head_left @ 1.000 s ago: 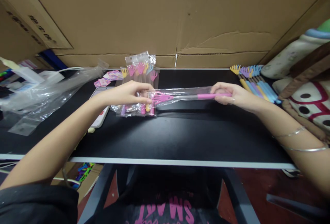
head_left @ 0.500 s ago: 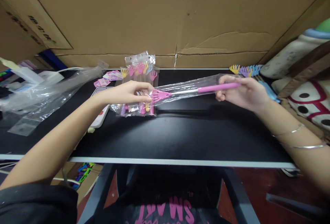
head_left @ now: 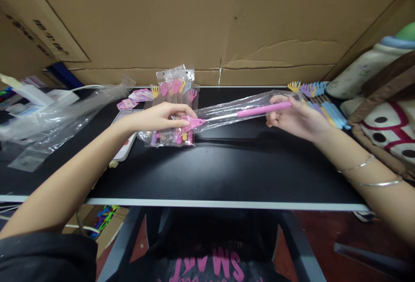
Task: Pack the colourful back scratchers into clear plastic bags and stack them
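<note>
Nearest the viewer, a dark garment with pink lettering; to its left, below the tabletop, an open cardboard box containing small, brightly coloured pieces. Over the middle of the tabletop, the two hands stretch out a clear bag with a pink back scratcher inside it, lying aslant, its handle end at the right and its hand-shaped head at the left. The left hand has its fingers closed in a pinch on the head and the surrounding plastic. The right hand has its fingers curled about the handle end; how firmly they press cannot be told. Two thin bracelets circle the right forearm. Near the left wrist, a phone, partly covered by the arm. Behind the left hand, a pile of bagged back scratchers; just left of it, pink printed cards; farther left, loose clear packaging. Beyond the right hand, a row of unbagged back scratchers, beside a cartoon-eyed bag. At the back, a cardboard wall.
</note>
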`<state>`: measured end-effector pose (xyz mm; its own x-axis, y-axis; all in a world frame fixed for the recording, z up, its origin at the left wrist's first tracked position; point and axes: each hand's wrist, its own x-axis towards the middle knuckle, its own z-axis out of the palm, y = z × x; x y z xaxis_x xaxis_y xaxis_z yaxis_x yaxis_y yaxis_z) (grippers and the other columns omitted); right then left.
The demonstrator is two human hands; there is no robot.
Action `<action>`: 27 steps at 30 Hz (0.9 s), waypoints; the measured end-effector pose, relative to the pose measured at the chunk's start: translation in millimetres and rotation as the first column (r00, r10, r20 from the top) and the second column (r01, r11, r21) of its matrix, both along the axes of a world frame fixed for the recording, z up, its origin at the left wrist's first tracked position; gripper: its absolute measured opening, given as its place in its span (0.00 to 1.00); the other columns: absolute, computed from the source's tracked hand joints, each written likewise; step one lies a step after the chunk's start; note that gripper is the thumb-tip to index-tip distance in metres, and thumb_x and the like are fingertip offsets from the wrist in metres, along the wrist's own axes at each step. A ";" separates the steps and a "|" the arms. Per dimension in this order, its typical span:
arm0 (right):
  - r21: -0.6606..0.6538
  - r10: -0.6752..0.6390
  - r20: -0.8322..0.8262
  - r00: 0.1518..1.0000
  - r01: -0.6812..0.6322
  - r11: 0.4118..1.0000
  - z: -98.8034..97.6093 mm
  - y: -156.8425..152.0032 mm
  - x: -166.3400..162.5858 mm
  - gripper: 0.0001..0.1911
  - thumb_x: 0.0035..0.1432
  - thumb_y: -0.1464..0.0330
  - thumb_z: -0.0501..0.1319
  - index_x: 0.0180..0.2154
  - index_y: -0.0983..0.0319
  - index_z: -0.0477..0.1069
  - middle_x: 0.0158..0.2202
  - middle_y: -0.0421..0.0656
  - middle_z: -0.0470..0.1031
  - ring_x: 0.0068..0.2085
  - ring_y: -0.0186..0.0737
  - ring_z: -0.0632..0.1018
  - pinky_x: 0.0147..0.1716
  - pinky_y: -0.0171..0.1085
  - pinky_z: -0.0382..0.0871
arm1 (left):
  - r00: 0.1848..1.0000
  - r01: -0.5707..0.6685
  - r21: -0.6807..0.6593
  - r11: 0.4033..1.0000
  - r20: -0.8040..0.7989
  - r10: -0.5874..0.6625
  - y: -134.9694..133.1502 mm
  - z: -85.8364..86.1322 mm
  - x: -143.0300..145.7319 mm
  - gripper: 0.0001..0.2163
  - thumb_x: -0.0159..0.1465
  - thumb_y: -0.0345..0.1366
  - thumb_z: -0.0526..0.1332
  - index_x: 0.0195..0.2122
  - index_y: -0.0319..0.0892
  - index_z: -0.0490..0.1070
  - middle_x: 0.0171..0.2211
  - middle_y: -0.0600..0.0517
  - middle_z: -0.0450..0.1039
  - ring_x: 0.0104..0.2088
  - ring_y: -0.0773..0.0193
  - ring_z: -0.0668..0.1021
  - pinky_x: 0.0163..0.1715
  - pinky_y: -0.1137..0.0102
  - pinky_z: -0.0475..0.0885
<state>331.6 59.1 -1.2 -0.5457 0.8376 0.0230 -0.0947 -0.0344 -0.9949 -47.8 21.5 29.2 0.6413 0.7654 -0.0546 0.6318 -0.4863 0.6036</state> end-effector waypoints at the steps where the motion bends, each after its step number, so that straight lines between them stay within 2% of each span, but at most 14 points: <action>1: 0.000 -0.007 0.019 1.000 0.007 1.000 -0.8 -0.9 -1.6 0.17 0.55 0.50 0.64 0.39 0.54 0.71 0.27 0.38 0.74 0.31 0.39 0.74 0.34 0.39 0.69 | 1.000 0.001 0.000 1.000 0.009 -0.001 0.4 -0.8 0.3 0.17 0.67 0.48 0.56 0.50 0.43 0.71 0.47 0.51 0.75 0.42 0.64 0.76 0.44 0.73 0.68; 6: 0.003 -0.030 0.043 0.999 0.030 1.000 -1.1 -5.3 -8.5 0.19 0.52 0.48 0.66 0.37 0.55 0.69 0.26 0.38 0.72 0.32 0.41 0.74 0.33 0.41 0.67 | 1.000 -0.002 0.010 1.000 0.009 0.002 1.1 -2.3 2.4 0.16 0.67 0.48 0.57 0.49 0.42 0.69 0.43 0.52 0.76 0.40 0.64 0.77 0.41 0.73 0.69; 10: -0.036 0.004 -0.021 1.000 -0.004 0.999 -0.3 -5.9 -9.4 0.23 0.49 0.49 0.70 0.42 0.54 0.71 0.28 0.38 0.74 0.31 0.38 0.73 0.33 0.38 0.68 | 0.999 -0.021 0.022 1.000 -0.027 0.022 -0.9 -0.7 4.4 0.17 0.67 0.48 0.56 0.49 0.42 0.68 0.42 0.54 0.76 0.39 0.64 0.76 0.39 0.74 0.68; 15: -0.031 -0.012 0.019 1.000 0.013 0.999 0.2 -5.8 -10.4 0.28 0.47 0.46 0.68 0.45 0.54 0.71 0.29 0.38 0.75 0.32 0.38 0.76 0.36 0.40 0.71 | 0.998 -0.040 0.089 0.995 -0.053 0.045 0.8 -4.3 3.9 0.18 0.66 0.49 0.57 0.49 0.42 0.68 0.34 0.54 0.74 0.31 0.65 0.74 0.32 0.73 0.65; 19: -0.021 0.005 0.122 0.992 -0.002 1.000 0.0 -4.7 -10.1 0.27 0.49 0.43 0.65 0.41 0.55 0.73 0.35 0.41 0.79 0.36 0.43 0.79 0.41 0.47 0.73 | 0.999 -0.021 0.109 0.994 -0.045 0.026 1.8 -5.8 4.9 0.17 0.66 0.48 0.57 0.49 0.41 0.69 0.37 0.52 0.76 0.34 0.65 0.76 0.36 0.73 0.66; 23: 0.028 0.012 0.115 0.993 -0.016 0.999 -3.8 -2.9 -8.8 0.26 0.51 0.43 0.64 0.42 0.56 0.74 0.42 0.45 0.80 0.42 0.46 0.80 0.43 0.48 0.74 | 0.999 -0.023 0.094 0.995 -0.027 0.026 0.3 -4.7 7.5 0.17 0.65 0.48 0.58 0.48 0.42 0.71 0.45 0.50 0.77 0.41 0.63 0.77 0.42 0.73 0.68; 27: 0.053 -0.010 0.083 0.996 0.006 0.999 -8.3 -1.2 -9.3 0.24 0.52 0.45 0.65 0.42 0.56 0.74 0.42 0.45 0.80 0.46 0.46 0.80 0.44 0.47 0.75 | 0.997 -0.058 0.063 0.996 -0.042 0.061 -2.2 -5.6 9.8 0.19 0.65 0.52 0.58 0.48 0.43 0.72 0.39 0.52 0.78 0.37 0.62 0.78 0.40 0.71 0.69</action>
<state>322.3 57.9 -9.5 -0.5407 0.8409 0.0215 -0.0112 0.0184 -0.9998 -38.0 19.3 23.6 0.5928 0.8047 -0.0336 0.6859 -0.4825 0.5448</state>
